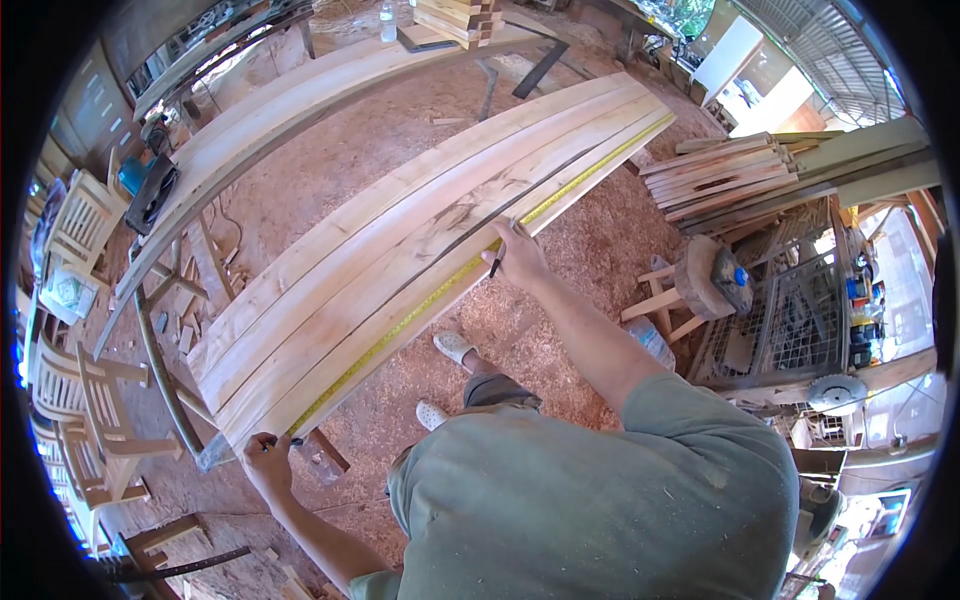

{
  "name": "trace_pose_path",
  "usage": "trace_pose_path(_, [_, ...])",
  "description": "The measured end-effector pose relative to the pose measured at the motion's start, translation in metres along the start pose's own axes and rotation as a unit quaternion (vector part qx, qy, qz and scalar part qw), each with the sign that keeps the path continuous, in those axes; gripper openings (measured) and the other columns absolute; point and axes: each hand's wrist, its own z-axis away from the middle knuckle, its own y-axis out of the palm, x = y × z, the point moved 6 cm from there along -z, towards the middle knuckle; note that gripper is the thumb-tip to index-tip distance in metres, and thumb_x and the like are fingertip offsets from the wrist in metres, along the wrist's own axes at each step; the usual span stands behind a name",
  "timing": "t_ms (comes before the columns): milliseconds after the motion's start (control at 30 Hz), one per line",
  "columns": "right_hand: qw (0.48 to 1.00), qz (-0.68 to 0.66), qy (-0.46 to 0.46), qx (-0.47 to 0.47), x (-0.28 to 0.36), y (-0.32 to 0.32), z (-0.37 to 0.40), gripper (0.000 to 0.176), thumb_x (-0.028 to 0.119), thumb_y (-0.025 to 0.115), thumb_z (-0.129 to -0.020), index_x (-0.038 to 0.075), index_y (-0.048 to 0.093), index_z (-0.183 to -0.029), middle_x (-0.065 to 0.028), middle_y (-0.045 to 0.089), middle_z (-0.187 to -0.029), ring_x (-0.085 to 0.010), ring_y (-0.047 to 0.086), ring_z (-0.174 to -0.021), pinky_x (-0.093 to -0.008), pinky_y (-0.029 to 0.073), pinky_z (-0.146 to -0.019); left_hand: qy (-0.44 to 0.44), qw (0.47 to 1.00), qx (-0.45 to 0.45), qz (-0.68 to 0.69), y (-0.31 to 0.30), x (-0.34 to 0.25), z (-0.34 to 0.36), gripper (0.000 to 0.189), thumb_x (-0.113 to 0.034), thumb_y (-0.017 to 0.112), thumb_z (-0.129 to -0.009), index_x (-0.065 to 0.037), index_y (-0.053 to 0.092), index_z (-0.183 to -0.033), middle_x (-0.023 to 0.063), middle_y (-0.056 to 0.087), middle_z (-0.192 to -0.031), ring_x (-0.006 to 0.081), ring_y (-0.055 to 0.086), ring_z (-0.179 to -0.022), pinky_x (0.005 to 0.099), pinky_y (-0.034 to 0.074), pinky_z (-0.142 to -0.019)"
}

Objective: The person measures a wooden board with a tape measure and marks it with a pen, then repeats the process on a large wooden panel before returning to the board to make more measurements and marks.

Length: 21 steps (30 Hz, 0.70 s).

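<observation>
Your right hand [522,258] has its fingers curled shut around a dark pencil [497,262]. The tip is down right on the yellow tape measure [400,325], about halfway along its run. Your left hand [266,455] is way back at the near end, fingers pinched closed on the end of the tape, holding it at the corner of the wood.

The tape lies stretched along the edge closest to you of a batch of long planks [400,230]. They sit side by side, touching, raised off the sawdust floor [330,160], and the tape reaches almost to their far end.

Container-wise, there's a wire mesh cage [790,320] off to your right, but I honestly can't tell what's inside through the mesh. A clear plastic bottle [652,342] lies on the sawdust just beside your right arm, and whether anything is in it is too blurry to call.

Behind the cage there's a stack of slats [715,175], well apart from the planks. A few wooden chairs [85,400] stand over on your left.
</observation>
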Motion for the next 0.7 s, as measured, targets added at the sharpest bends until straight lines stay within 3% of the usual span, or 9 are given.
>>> trace_pose_path(600, [0.999, -0.022, 0.031, 0.009, 0.003, -0.005, 0.0, 0.064, 0.037, 0.069, -0.085, 0.009, 0.045, -0.137, -0.0246, 0.047, -0.139, -0.043, 0.041, -0.131, -0.0476, 0.035, -0.111, 0.03, 0.999, -0.015, -0.009, 0.005, 0.013, -0.003, 0.026, -0.017, 0.079, -0.067, 0.002, 0.067, -0.08, 0.0148, 0.066, -0.076, 0.0293, 0.062, -0.072, 0.0379, 0.048, -0.071])
trace_pose_path(700, [1.0, 0.01, -0.013, 0.002, 0.004, -0.005, -0.005, 0.067, 0.038, 0.071, -0.084, 0.009, 0.045, -0.138, -0.026, 0.048, -0.136, -0.0426, 0.045, -0.128, -0.0471, 0.037, -0.109, 0.049, 0.999, -0.003, -0.012, 0.009, 0.012, -0.007, 0.026, -0.017, 0.078, -0.068, 0.003, 0.067, -0.08, 0.0166, 0.066, -0.077, 0.0307, 0.062, -0.073, 0.0387, 0.048, -0.071])
